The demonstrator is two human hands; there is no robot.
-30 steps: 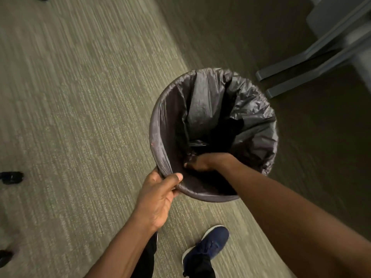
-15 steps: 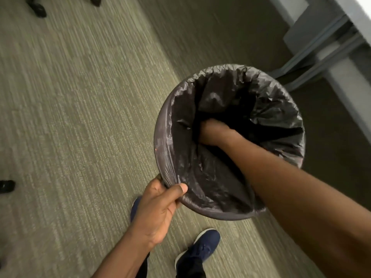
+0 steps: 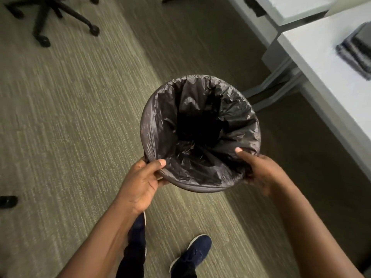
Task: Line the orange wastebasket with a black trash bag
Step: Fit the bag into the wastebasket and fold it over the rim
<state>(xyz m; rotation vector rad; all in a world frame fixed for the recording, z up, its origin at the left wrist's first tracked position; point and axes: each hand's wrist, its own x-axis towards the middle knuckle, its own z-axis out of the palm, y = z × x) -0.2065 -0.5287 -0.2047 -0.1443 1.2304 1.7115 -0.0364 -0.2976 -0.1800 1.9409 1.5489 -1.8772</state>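
Observation:
A black trash bag (image 3: 230, 109) lines the round wastebasket, folded over the whole rim (image 3: 147, 125), so no orange shows. The basket is held above the carpet. My left hand (image 3: 143, 181) grips the near left rim, thumb inside over the bag. My right hand (image 3: 261, 171) grips the near right rim, thumb on the bag's inner face and fingers under the edge. The bag's bottom is dark and crumpled.
Green striped carpet lies all around. A black office chair base (image 3: 60, 15) with casters stands at the far left. White desks (image 3: 321, 63) with grey metal legs (image 3: 277, 85) run along the right, with a folded dark cloth (image 3: 357, 51) on top. My dark blue shoes (image 3: 192, 255) are below.
My right hand has come out of the bag's inside and taken hold of the near right rim. The view has tilted up, showing the chair base and desks.

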